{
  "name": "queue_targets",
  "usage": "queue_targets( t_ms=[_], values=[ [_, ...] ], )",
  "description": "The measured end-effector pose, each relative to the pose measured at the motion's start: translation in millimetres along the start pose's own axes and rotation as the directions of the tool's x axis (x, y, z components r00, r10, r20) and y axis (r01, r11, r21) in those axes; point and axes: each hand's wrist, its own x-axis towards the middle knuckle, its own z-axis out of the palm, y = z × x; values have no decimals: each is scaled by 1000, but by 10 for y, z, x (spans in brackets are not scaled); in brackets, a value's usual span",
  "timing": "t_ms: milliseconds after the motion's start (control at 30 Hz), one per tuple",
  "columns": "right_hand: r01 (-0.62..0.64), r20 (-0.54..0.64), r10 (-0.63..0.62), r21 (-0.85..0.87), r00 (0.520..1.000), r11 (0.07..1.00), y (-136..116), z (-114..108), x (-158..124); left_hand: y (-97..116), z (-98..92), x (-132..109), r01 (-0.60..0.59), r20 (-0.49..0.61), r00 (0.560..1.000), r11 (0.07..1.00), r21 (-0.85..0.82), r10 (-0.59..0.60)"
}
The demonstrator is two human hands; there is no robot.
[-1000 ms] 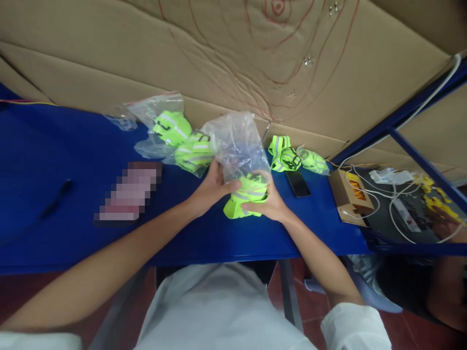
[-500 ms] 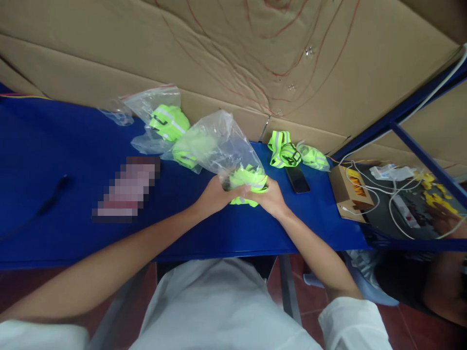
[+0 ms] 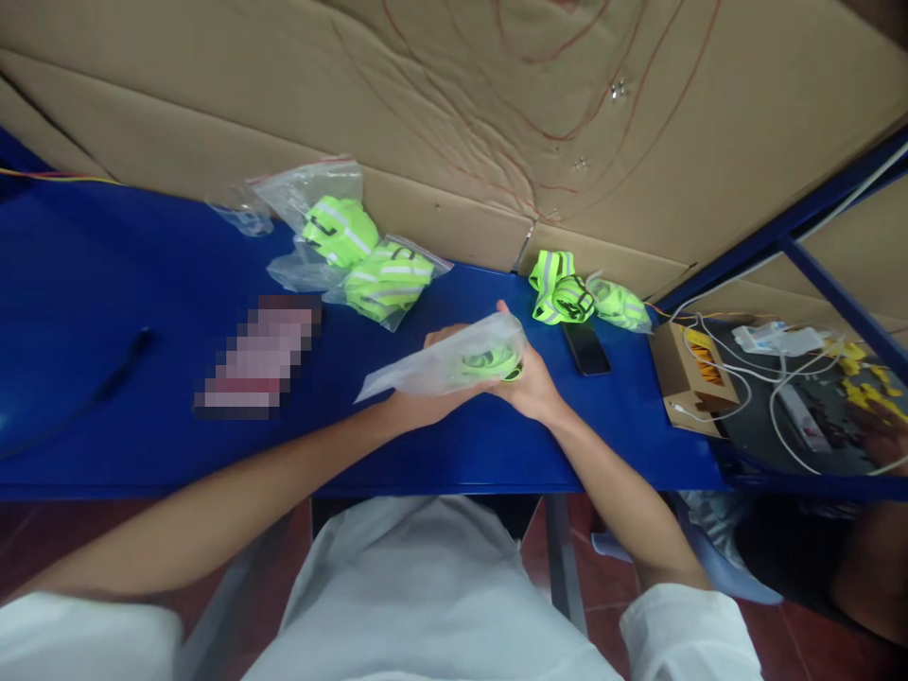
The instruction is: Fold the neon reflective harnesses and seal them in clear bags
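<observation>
Above the blue table, both my hands hold a rolled neon-green reflective strap [image 3: 491, 361] with a clear plastic bag [image 3: 440, 364] over it. My right hand [image 3: 533, 383] is closed around the strap's right side, with its thumb pointing up. My left hand [image 3: 432, 407] supports the bundle from the left and below; the bag hides most of its fingers. The loose end of the bag points left. Behind my hands lie two bagged neon-green strap bundles [image 3: 390, 281]. A loose neon-green strap [image 3: 557, 288] is to the right.
A black phone [image 3: 587, 350] lies near the loose strap, beside another bagged strap [image 3: 620, 305]. A cardboard box [image 3: 685, 383] and white cables stand at the right. A pixelated item [image 3: 259, 355] and black cable [image 3: 128, 364] are on the left. Cardboard [image 3: 440, 208] lines the back.
The bag was standing up toward the back; now it has swung down to the left, over my left hand. The bundle stays between my hands. The view has shifted slightly.
</observation>
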Motion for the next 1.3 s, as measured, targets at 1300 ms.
queue_targets(
  t_ms=[1300],
  values=[
    [-35, -282, 44, 36, 958, 999, -116, 36, 20, -42, -72, 149, 346, 113, 870, 433, -832, -479]
  ],
)
